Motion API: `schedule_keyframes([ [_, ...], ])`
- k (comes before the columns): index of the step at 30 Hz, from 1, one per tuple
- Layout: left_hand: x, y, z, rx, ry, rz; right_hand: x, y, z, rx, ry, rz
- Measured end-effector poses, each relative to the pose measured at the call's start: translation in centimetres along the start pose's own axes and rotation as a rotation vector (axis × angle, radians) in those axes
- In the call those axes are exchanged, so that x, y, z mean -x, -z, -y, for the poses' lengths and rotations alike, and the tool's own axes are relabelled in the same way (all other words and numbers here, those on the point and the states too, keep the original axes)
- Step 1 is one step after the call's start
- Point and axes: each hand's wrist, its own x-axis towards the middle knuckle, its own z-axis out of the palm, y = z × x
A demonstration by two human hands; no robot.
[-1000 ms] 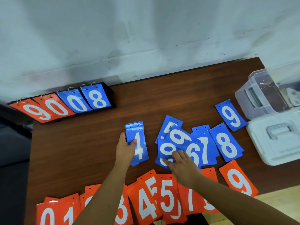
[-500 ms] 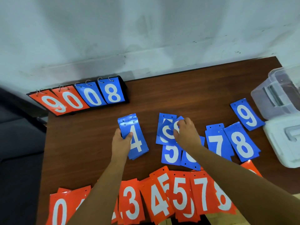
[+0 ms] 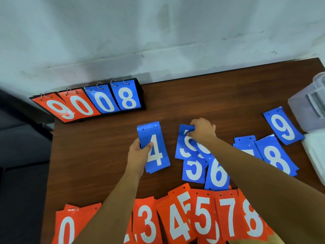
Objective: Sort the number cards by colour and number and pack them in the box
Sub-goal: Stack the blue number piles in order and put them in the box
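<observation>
Cards lie spread over the brown tabletop (image 3: 91, 155). In the middle of the frame my left grip (image 3: 139, 154) clasps a stack of blue cards (image 3: 158, 152) with a 4 on top, thumb laid across the stack's left edge. I cannot tell whether the stack's lower end touches the wood. Just to the right, my right grip (image 3: 203, 132) pinches the top edge of a blue 5 card (image 3: 182, 147), which overlaps another blue card half hidden by my wrist.

Below those lie a second blue 5 (image 3: 193, 171) and a blue 6 (image 3: 218, 175), touching side by side. Further right, partly behind my forearm, are a small blue pile (image 3: 244, 140), a blue 8 (image 3: 274, 155) and, near the right edge, a blue 9 (image 3: 283, 125).

An overlapping row of orange cards (image 3: 175, 222) runs along the bottom of the frame. The clear plastic box (image 3: 306, 110) stands at the right edge, with its white lid (image 3: 315, 152) just below it. In the upper left, a flip scoreboard (image 3: 105, 103) shows 9 0 0 8.
</observation>
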Motion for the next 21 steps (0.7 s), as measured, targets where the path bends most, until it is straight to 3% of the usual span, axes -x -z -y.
schedule_keyframes([
  [3,-0.4,-0.2,-0.4,0.06,0.033,0.035,0.1,1.2,-1.0,-0.38,0.013,0.051],
  [6,-1.0,-0.6,-1.1,0.057,0.035,0.038,0.7,2.3,-1.5,-0.477,0.053,-0.021],
  [14,-2.1,-1.7,-2.4,-0.071,-0.037,0.019,0.1,4.6,-3.3,-0.385,0.042,-0.141],
  [21,-1.6,-2.5,-2.3,-0.109,-0.055,-0.029,0.8,6.3,-5.1,-0.316,0.119,-0.375],
])
